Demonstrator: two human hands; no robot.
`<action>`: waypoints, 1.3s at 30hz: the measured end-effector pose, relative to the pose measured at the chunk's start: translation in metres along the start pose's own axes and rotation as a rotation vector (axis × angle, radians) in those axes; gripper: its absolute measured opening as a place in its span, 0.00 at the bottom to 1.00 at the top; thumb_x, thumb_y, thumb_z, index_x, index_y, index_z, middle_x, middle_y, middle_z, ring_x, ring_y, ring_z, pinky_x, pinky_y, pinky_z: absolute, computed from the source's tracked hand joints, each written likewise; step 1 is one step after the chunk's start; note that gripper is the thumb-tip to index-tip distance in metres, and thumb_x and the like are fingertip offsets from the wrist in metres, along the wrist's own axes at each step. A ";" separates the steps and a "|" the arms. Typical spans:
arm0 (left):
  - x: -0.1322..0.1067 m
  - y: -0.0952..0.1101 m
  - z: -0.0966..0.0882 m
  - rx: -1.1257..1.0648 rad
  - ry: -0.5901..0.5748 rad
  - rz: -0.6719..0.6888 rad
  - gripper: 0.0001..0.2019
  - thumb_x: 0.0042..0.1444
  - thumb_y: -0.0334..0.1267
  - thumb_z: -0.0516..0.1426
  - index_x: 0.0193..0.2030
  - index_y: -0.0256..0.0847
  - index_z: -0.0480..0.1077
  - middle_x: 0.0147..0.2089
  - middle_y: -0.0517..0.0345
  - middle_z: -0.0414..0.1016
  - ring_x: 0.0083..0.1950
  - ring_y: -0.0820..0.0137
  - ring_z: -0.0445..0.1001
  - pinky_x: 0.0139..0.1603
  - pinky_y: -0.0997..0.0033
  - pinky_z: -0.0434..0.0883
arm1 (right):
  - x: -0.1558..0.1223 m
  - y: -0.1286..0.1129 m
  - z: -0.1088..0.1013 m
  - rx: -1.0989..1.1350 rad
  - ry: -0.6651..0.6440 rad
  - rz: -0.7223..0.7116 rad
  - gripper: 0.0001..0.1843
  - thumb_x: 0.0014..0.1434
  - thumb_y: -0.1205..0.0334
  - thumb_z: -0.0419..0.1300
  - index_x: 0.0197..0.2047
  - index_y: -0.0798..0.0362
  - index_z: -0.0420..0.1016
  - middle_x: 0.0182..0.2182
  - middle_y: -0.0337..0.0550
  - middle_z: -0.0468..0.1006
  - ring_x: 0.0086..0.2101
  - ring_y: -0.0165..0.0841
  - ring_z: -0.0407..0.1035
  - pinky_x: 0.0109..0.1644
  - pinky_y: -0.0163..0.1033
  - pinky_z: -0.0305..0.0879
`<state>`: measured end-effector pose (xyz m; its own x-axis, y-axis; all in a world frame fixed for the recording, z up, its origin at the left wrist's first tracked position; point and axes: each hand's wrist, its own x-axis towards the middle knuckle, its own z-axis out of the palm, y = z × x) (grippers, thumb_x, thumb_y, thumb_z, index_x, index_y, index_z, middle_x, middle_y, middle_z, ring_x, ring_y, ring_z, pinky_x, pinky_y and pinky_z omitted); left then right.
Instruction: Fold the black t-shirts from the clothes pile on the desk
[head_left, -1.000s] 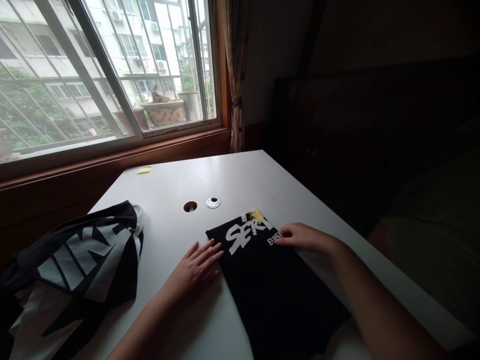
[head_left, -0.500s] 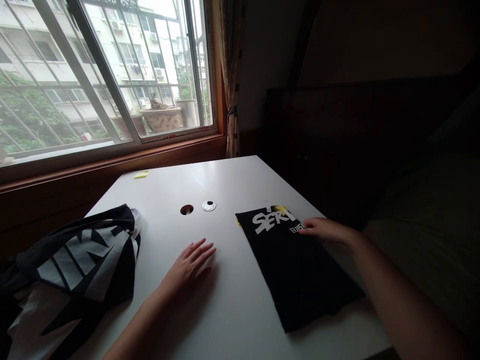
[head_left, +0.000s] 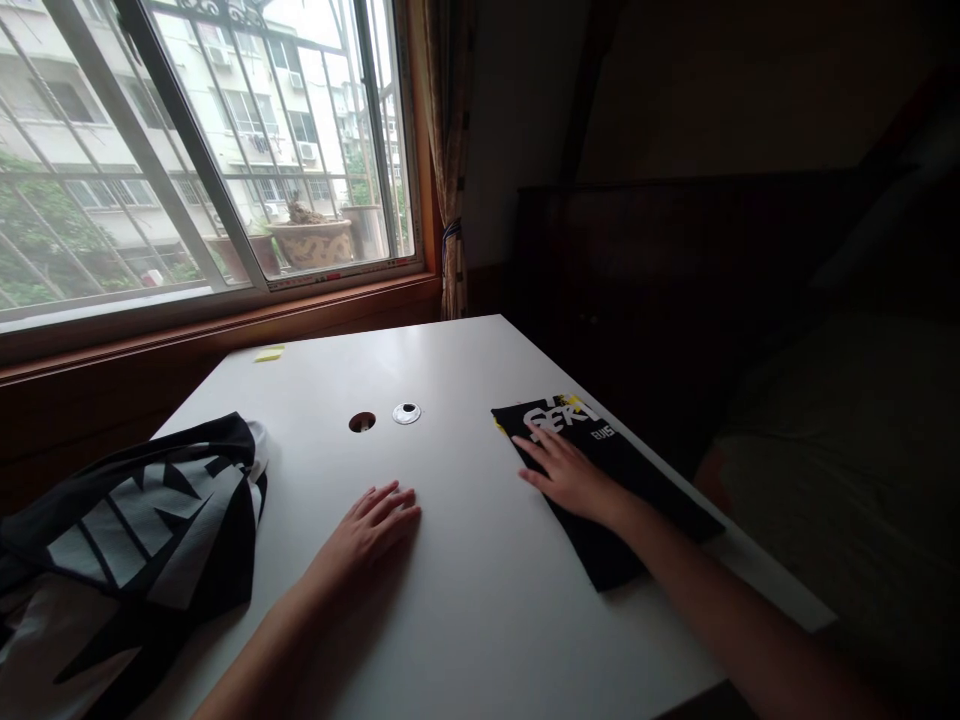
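A folded black garment (head_left: 645,490) with white and yellow lettering lies near the right edge of the white table (head_left: 465,600). My right hand (head_left: 571,477) rests flat on its left part, fingers stretched toward the print. My left hand (head_left: 367,528) lies flat on the bare tabletop in the middle, fingers apart, holding nothing. A crumpled black and white garment (head_left: 127,540) is heaped at the table's left edge, apart from both hands.
A round cable hole (head_left: 362,422) and its loose cap (head_left: 406,413) sit in the tabletop beyond my left hand. A small yellow note (head_left: 268,354) lies near the window sill. Dark furniture stands right of the table.
The folded black garment has slid to the right toward the table edge. My right hand has shifted from its right side onto its left part. My left hand stays off it, flat on the table.
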<state>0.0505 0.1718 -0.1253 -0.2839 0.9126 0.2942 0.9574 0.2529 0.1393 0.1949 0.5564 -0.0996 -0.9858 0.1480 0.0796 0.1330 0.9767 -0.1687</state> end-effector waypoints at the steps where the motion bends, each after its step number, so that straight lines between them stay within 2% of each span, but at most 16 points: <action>1: 0.000 0.000 -0.001 -0.001 -0.011 -0.005 0.20 0.71 0.37 0.51 0.67 0.51 0.65 0.70 0.54 0.67 0.72 0.55 0.62 0.70 0.41 0.64 | -0.003 -0.013 0.005 -0.008 -0.030 -0.022 0.34 0.70 0.37 0.45 0.74 0.40 0.56 0.76 0.42 0.44 0.72 0.51 0.42 0.72 0.60 0.46; 3: -0.001 0.001 -0.003 -0.005 -0.027 -0.013 0.20 0.71 0.37 0.51 0.68 0.51 0.65 0.70 0.54 0.67 0.72 0.56 0.62 0.70 0.41 0.64 | -0.008 -0.028 0.013 -0.030 -0.039 -0.040 0.32 0.71 0.40 0.44 0.73 0.40 0.57 0.76 0.39 0.44 0.73 0.50 0.39 0.73 0.62 0.41; 5: -0.002 0.002 -0.004 -0.010 -0.036 -0.018 0.21 0.71 0.37 0.51 0.68 0.51 0.64 0.70 0.55 0.67 0.72 0.56 0.62 0.71 0.42 0.64 | -0.011 -0.030 0.015 -0.039 -0.021 -0.039 0.32 0.72 0.43 0.42 0.74 0.43 0.56 0.75 0.38 0.46 0.73 0.47 0.38 0.74 0.61 0.39; 8: -0.002 0.003 -0.005 -0.017 -0.041 -0.024 0.21 0.71 0.37 0.51 0.68 0.52 0.64 0.71 0.56 0.66 0.72 0.57 0.62 0.71 0.42 0.63 | -0.015 -0.018 0.014 -0.032 -0.010 -0.023 0.31 0.73 0.48 0.40 0.75 0.46 0.54 0.75 0.38 0.49 0.73 0.43 0.41 0.75 0.58 0.40; 13: -0.003 0.001 -0.004 -0.031 -0.047 -0.032 0.22 0.70 0.37 0.51 0.69 0.53 0.64 0.71 0.57 0.66 0.73 0.57 0.61 0.71 0.42 0.62 | -0.021 0.009 0.011 -0.025 -0.001 0.018 0.31 0.73 0.51 0.39 0.75 0.46 0.53 0.74 0.37 0.49 0.72 0.41 0.42 0.74 0.58 0.42; 19: -0.002 0.002 -0.006 -0.034 -0.064 -0.040 0.22 0.71 0.38 0.50 0.69 0.54 0.63 0.71 0.58 0.65 0.73 0.57 0.60 0.71 0.42 0.62 | -0.025 0.025 0.009 -0.025 -0.007 0.014 0.31 0.73 0.48 0.39 0.75 0.45 0.54 0.75 0.38 0.48 0.73 0.41 0.40 0.75 0.57 0.42; 25: -0.001 0.005 -0.007 -0.030 -0.068 -0.048 0.21 0.72 0.39 0.49 0.69 0.53 0.63 0.72 0.58 0.65 0.74 0.57 0.60 0.71 0.42 0.62 | -0.035 0.007 0.012 -0.028 -0.014 0.040 0.33 0.72 0.41 0.40 0.75 0.44 0.54 0.75 0.39 0.46 0.73 0.44 0.38 0.74 0.58 0.41; 28: -0.002 0.004 -0.007 -0.030 -0.070 -0.047 0.22 0.72 0.39 0.49 0.70 0.54 0.62 0.72 0.58 0.64 0.74 0.57 0.59 0.72 0.43 0.62 | -0.042 -0.004 0.011 0.022 -0.030 0.023 0.34 0.71 0.39 0.41 0.74 0.43 0.55 0.75 0.39 0.45 0.73 0.46 0.36 0.75 0.59 0.40; 31: -0.002 0.004 -0.007 -0.031 -0.064 -0.040 0.22 0.72 0.39 0.49 0.70 0.54 0.62 0.72 0.57 0.64 0.74 0.57 0.60 0.72 0.43 0.61 | -0.045 -0.004 0.005 0.132 -0.038 -0.006 0.35 0.71 0.38 0.44 0.74 0.44 0.56 0.75 0.41 0.48 0.73 0.46 0.38 0.75 0.58 0.41; 33: -0.002 0.004 -0.008 -0.035 -0.056 -0.038 0.22 0.71 0.38 0.50 0.70 0.54 0.62 0.72 0.57 0.65 0.74 0.57 0.60 0.72 0.43 0.61 | -0.043 0.007 0.000 0.236 0.015 -0.004 0.34 0.71 0.39 0.43 0.74 0.43 0.55 0.74 0.40 0.50 0.72 0.42 0.44 0.74 0.52 0.47; 35: -0.003 0.005 -0.008 -0.039 -0.053 -0.041 0.22 0.71 0.38 0.50 0.70 0.54 0.62 0.72 0.56 0.65 0.73 0.57 0.60 0.71 0.43 0.62 | -0.039 0.029 -0.002 0.265 0.114 0.037 0.33 0.72 0.42 0.41 0.74 0.44 0.55 0.74 0.40 0.51 0.71 0.39 0.48 0.73 0.48 0.52; 37: -0.003 0.006 -0.009 -0.045 -0.048 -0.041 0.23 0.71 0.37 0.50 0.70 0.54 0.62 0.72 0.56 0.65 0.73 0.57 0.60 0.71 0.42 0.62 | -0.035 0.057 0.000 0.155 0.185 0.110 0.34 0.72 0.42 0.41 0.74 0.49 0.57 0.74 0.44 0.52 0.71 0.41 0.47 0.74 0.51 0.49; 39: -0.003 0.006 -0.008 -0.050 -0.038 -0.035 0.23 0.71 0.36 0.50 0.70 0.54 0.62 0.72 0.56 0.65 0.73 0.56 0.60 0.71 0.42 0.62 | -0.032 0.083 0.006 0.022 0.156 0.191 0.35 0.71 0.42 0.42 0.73 0.52 0.57 0.73 0.47 0.53 0.72 0.44 0.45 0.74 0.55 0.46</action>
<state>0.0565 0.1678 -0.1175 -0.3138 0.9155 0.2520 0.9429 0.2691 0.1963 0.2370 0.6315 -0.1216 -0.9150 0.3532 0.1949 0.3110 0.9253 -0.2168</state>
